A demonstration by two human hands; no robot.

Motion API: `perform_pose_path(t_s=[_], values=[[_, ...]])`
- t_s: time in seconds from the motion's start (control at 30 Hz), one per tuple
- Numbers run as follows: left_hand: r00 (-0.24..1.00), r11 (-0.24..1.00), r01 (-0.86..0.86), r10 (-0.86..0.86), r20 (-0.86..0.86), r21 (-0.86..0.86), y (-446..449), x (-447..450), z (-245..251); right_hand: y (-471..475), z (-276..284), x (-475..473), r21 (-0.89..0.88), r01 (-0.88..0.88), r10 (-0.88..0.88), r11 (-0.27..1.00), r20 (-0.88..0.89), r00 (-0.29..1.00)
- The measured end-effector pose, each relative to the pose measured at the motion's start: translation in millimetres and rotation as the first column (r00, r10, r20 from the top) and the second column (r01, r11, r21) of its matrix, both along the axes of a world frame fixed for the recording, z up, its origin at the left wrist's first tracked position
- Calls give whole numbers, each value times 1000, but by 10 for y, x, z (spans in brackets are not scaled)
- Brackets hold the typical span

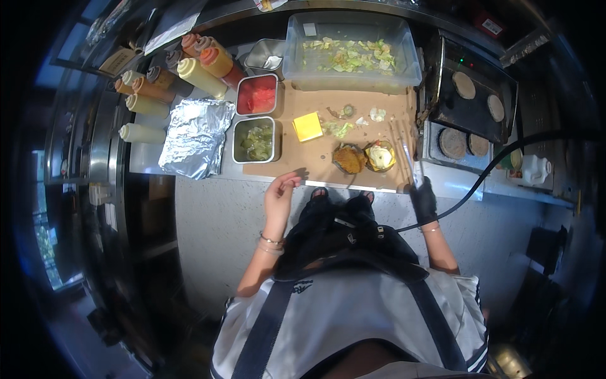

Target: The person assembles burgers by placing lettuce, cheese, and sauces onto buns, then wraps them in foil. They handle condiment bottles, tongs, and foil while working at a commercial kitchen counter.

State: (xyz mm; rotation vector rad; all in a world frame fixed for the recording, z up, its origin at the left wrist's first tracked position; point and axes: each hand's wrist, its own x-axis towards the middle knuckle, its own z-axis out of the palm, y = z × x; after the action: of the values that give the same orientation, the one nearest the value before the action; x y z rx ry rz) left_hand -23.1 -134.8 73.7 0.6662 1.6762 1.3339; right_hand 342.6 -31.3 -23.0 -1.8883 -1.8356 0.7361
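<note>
My left hand point(282, 193) is bare, its fingers loosely curled and holding nothing, just off the front edge of the cutting board point(293, 163). In a black glove, my right hand point(423, 203) grips a long metal utensil point(411, 163), which looks like tongs, pointing over the board's right end. Two burger halves sit side by side near the front edge. A browned, breaded patty point(349, 158) covers the left one; on the right, a yellow cheese slice point(377, 166) lies under white sauce point(380, 157). Farther left is a stack of cheese slices point(307, 127).
Metal pans of pickles point(258, 142) and chopped tomato point(262, 99) flank the board's left side. Behind stands a plastic tub point(352, 81) of lettuce. Foil point(196, 137) and several squeeze bottles point(201, 78) are left. A griddle point(473, 109) with patties is right; a black cable point(478, 177) crosses there.
</note>
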Motion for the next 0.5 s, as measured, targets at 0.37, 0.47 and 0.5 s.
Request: perform_pose_path(t_s=[0.37,0.47,0.5], values=[[955,966,247,-255,152,72,161,-820,-340,-162,523,-366,170,-30,-8,985,220,975],[943,956,268,-285,172,118,249,-905,-275,447,655,-583,251,-418,301,873,396,868],[946,959,254,-273,173,127,252,-921,-243,637,656,-659,265,-511,350,818,475,807]])
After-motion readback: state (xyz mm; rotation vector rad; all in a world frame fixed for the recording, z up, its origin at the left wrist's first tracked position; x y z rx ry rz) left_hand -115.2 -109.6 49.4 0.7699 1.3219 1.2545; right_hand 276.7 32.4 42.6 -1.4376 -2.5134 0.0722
